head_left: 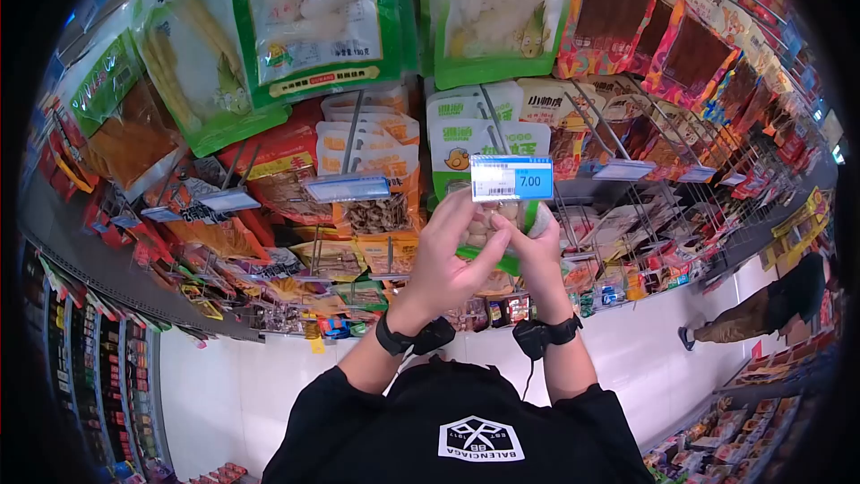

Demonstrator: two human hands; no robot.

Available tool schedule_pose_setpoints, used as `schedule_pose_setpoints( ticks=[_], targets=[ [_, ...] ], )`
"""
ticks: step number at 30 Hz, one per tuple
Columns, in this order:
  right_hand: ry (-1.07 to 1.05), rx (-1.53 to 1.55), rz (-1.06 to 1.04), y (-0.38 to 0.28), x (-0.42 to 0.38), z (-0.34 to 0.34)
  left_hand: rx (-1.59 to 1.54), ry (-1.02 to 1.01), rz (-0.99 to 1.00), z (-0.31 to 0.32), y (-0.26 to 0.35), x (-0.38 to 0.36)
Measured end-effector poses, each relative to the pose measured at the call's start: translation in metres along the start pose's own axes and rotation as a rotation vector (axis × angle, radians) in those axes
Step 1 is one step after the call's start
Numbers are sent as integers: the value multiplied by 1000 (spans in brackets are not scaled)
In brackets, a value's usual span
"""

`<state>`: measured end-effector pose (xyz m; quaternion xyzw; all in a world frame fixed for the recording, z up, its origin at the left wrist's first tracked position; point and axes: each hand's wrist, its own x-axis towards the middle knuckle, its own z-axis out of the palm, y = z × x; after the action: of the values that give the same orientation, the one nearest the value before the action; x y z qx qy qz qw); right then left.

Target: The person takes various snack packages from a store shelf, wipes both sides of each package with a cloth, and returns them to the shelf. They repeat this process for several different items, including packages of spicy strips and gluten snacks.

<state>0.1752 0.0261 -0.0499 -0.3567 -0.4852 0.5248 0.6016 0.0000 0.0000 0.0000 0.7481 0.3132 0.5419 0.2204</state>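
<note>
Both hands are around a clear-windowed snack packet (477,233) with green edging and small pale, egg-like pieces inside. My left hand (448,251) grips its left side, with the thumb across the front. On the right side, my right hand (537,251) has its fingers closed at the edge and its thumb on the face. A blue-and-white price tag (511,179) reading 7.00 hangs just above and hides the packet's upper part. Behind the tag hang white-and-green packets (451,143). Whether the held packet is still on a hook cannot be seen.
Large green-edged bags (313,18) hang close overhead. Metal hooks with tags (348,186) stick out on both sides. Lower shelves hold many small packs (363,296). Another person (761,309) stands in the aisle at right. A second shelf (98,367) stands at left.
</note>
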Motion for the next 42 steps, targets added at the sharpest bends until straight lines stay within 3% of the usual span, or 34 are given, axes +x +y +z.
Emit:
schedule_pose_setpoints(
  ticks=[5, 11, 15, 19, 21, 25, 27, 29, 31, 33, 37, 39, 40, 42],
  targets=[
    [105, -70, -75, 11, 26, 2, -198, 80, -78, 18, -7, -6],
    [156, -167, -173, 33, 35, -17, -215, -25, -115, 32, -27, -12],
    [271, -139, -126, 34, 27, -41, -214, -94, -111, 48, -40, -5],
    [497, -14, -127, 27, 24, -74, -235, -183, -241, 71, -43, 9],
    [601, -151, -168, 26, 29, -100, -245, -206, -260, 87, -48, 17],
    [509, -243, -178, 18, 54, -145, -173, -209, -373, 121, -65, 35],
    [432, -302, -158, 19, 74, -171, -126, -106, -447, 140, -77, 41],
    [230, -606, -293, 40, 98, -203, -109, -56, -460, 157, -94, 43],
    [158, -224, -44, 39, 109, -206, -147, 104, -510, 170, -96, 57],
    [79, -140, 73, 41, 118, -215, -113, 131, -533, 182, -98, 67],
    [45, -173, 102, 41, 124, -226, -47, 267, -514, 204, -128, 53],
    [24, -396, -108, 34, 119, -229, -274, 317, -686, 209, -128, 49],
    [13, -384, -99, 28, 117, -229, -451, 408, -603, 214, -110, 59],
    [45, -595, -169, 13, 109, -230, -317, 426, -610, 216, -122, 48]
  ],
)
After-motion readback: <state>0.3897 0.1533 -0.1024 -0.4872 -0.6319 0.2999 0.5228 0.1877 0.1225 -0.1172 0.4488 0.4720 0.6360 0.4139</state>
